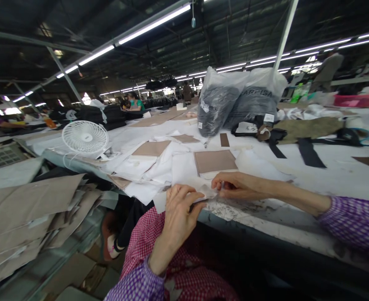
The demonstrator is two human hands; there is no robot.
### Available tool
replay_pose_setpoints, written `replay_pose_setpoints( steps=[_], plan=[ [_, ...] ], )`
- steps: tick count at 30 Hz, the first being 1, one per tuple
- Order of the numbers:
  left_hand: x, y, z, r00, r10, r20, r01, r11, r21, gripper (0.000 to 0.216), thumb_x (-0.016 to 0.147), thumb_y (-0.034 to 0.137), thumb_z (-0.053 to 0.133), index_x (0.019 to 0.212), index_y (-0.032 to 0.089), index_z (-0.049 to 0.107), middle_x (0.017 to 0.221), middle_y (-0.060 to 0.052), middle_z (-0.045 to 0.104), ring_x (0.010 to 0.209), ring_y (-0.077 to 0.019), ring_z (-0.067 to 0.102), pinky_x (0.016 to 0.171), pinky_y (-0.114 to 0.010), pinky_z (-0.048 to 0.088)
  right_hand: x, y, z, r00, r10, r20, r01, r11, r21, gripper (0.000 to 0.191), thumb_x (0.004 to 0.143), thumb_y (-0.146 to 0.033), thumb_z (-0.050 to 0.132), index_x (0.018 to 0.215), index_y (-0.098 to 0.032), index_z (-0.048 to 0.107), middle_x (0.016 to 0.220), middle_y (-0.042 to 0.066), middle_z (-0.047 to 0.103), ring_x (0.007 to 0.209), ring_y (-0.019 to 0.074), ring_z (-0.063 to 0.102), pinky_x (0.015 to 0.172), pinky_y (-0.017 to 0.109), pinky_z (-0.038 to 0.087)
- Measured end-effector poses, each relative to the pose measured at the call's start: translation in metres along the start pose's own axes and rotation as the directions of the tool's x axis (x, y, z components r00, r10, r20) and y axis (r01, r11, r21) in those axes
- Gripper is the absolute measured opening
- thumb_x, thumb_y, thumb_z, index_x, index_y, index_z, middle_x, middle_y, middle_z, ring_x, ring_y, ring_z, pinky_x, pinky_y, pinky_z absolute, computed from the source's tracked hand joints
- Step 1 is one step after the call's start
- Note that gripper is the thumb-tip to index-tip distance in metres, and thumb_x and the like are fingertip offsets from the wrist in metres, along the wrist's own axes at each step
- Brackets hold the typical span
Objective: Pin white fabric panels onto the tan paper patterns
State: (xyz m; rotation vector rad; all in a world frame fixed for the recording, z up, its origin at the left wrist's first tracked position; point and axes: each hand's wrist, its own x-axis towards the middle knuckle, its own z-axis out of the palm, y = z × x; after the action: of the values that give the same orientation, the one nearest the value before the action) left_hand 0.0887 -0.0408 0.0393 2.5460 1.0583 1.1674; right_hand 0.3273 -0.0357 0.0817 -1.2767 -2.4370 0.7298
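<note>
My left hand [180,209] is at the table's front edge, thumb and fingers closed on a small pale piece [208,192], cloth or paper; I cannot tell which. From the right, my right hand [240,186] pinches the piece's other side, its fingertips partly hidden. Just beyond the hands lies a brown fabric panel [216,162] with a white layer under its front edge. Further left, another brown panel [151,148] rests on a pile of white sheets [134,167].
A white fan [85,137] stands at the table's left edge. Plastic bags of dark goods [220,104] sit at the back, near dark strips [310,152] and an olive cloth [309,128]. Stacked beige panels [30,209] lie at lower left. Other people work in the distance.
</note>
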Motion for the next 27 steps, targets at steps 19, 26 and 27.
replay_pose_setpoints(
  steps=[19,26,27],
  plan=[
    [0.039,0.016,0.016,0.900,-0.379,0.215,0.378,0.925,0.045,0.017,0.077,0.020,0.060,0.062,0.019,0.068,0.080,-0.004,0.070,0.086,-0.0241,0.057,0.085,-0.045,0.038,0.006,0.002,0.003,0.988,0.151,0.013,-0.152,0.986,0.068,0.035,0.083,-0.044,0.052,0.091,-0.013,0.065,0.070,0.002,0.057,0.059,0.0112,0.044,0.051,0.023,0.032],
    [0.039,0.011,0.017,0.908,-0.353,0.225,0.362,0.932,0.001,0.015,0.074,0.018,0.061,0.060,0.019,0.067,0.077,-0.004,0.070,0.082,-0.0240,0.058,0.082,-0.043,0.042,0.013,-0.006,0.007,0.975,0.218,-0.034,-0.217,0.976,0.027,0.025,0.076,-0.037,0.057,0.081,-0.015,0.068,0.067,0.002,0.062,0.059,0.0114,0.048,0.051,0.022,0.035],
    [0.039,0.011,0.017,0.911,-0.348,0.219,0.357,0.934,0.002,0.015,0.074,0.018,0.061,0.060,0.019,0.067,0.077,-0.004,0.070,0.082,-0.0242,0.058,0.082,-0.044,0.042,0.014,-0.008,0.007,0.971,0.237,-0.033,-0.236,0.972,0.009,0.023,0.075,-0.035,0.058,0.080,-0.015,0.068,0.067,0.002,0.062,0.058,0.0113,0.049,0.051,0.021,0.035]
  ],
)
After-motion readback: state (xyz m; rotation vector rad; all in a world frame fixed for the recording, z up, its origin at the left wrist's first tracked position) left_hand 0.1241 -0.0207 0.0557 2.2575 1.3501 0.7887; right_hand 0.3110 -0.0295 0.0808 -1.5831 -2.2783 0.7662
